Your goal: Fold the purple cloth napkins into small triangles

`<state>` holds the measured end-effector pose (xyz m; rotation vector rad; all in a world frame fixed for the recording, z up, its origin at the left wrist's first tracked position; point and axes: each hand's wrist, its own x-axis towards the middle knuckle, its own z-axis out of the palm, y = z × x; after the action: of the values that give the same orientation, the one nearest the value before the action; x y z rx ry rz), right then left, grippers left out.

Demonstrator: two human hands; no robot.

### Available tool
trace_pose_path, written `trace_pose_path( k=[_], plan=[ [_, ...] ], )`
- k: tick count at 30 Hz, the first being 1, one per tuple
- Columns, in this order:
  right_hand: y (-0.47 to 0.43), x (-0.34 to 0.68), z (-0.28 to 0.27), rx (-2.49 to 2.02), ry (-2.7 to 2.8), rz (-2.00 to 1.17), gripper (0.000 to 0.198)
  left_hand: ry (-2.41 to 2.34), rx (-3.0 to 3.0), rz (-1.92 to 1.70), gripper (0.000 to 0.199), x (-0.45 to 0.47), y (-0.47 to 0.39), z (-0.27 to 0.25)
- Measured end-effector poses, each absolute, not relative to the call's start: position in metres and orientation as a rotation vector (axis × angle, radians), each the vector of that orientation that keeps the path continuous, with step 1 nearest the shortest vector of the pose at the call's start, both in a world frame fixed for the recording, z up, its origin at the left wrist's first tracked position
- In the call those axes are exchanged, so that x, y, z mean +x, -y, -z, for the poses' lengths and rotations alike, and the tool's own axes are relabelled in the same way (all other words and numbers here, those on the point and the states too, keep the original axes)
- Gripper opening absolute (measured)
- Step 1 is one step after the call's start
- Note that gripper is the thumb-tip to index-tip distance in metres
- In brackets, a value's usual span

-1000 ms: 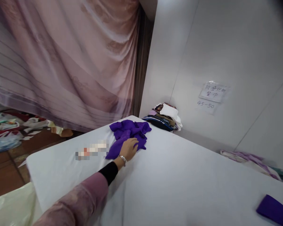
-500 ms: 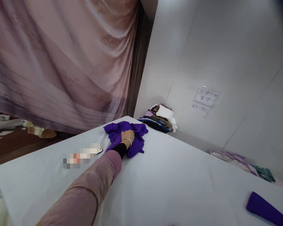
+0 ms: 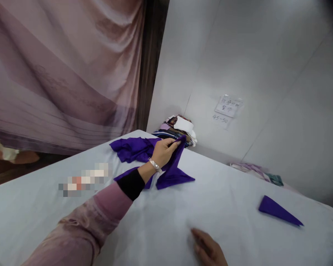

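Note:
My left hand [image 3: 164, 152] reaches across the white-covered table with its fingers pinched on a corner of a purple cloth napkin [image 3: 175, 176]. The napkin hangs from my fingertips, its lower part touching the tabletop. Just behind and left of that hand lies a crumpled heap of purple cloth [image 3: 133, 148]. Low in the view, my right hand [image 3: 209, 246] is over the table near its front, somewhat blurred, fingers loosely bent and apart with nothing seen in them. To the right, a purple napkin folded into a narrow pointed wedge [image 3: 279, 211] lies flat.
A pile of mixed folded cloths [image 3: 181, 127] sits at the far corner against the grey wall. More cloths [image 3: 255, 171] lie along the wall edge. A pixelated object [image 3: 83, 180] rests on the table's left side. A pink curtain [image 3: 63, 74] hangs behind.
My left hand has pulled a napkin up and to the right, out of the purple heap. My right hand has come into view at the bottom. The view has shifted to the right.

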<state>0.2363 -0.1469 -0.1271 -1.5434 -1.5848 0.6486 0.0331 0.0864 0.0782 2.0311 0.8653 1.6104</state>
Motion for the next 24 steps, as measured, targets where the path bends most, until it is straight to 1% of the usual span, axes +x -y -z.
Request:
trace_pose_path(
  k=[3,5,6,9,13,18,21,24],
  plan=[
    [0.146,0.224,0.1,-1.501,1.44,-0.706,0.055,-0.789,2.101,-1.516,0.037,0.046,-0.056,-0.085],
    [0.143,0.212,0.08,-1.456,1.376,-0.641,0.07,-0.764,2.145,-1.446,0.04,0.054,-0.037,-0.086],
    [0.141,0.206,0.07,-1.459,1.331,-0.623,0.073,-0.74,2.157,-1.416,0.041,0.058,-0.028,-0.086],
    [0.136,0.192,0.051,-1.479,1.175,-0.656,0.068,-0.636,2.14,-1.335,0.042,0.068,-0.001,-0.085],
    [0.139,0.186,0.042,-1.353,0.848,-0.548,0.064,-0.595,1.948,-1.175,0.043,0.068,0.024,-0.088],
    [0.154,0.195,0.033,-1.06,0.709,-0.755,0.059,-0.64,1.675,-0.972,0.043,0.058,0.013,-0.082],
    [0.156,0.211,0.036,-1.049,0.688,-0.833,0.054,-0.904,1.794,-0.888,0.043,0.053,-0.011,-0.058],
    [0.155,0.233,0.053,-1.256,0.663,-0.937,0.048,-1.077,1.855,-0.798,0.037,0.043,-0.025,-0.018]
  ],
)
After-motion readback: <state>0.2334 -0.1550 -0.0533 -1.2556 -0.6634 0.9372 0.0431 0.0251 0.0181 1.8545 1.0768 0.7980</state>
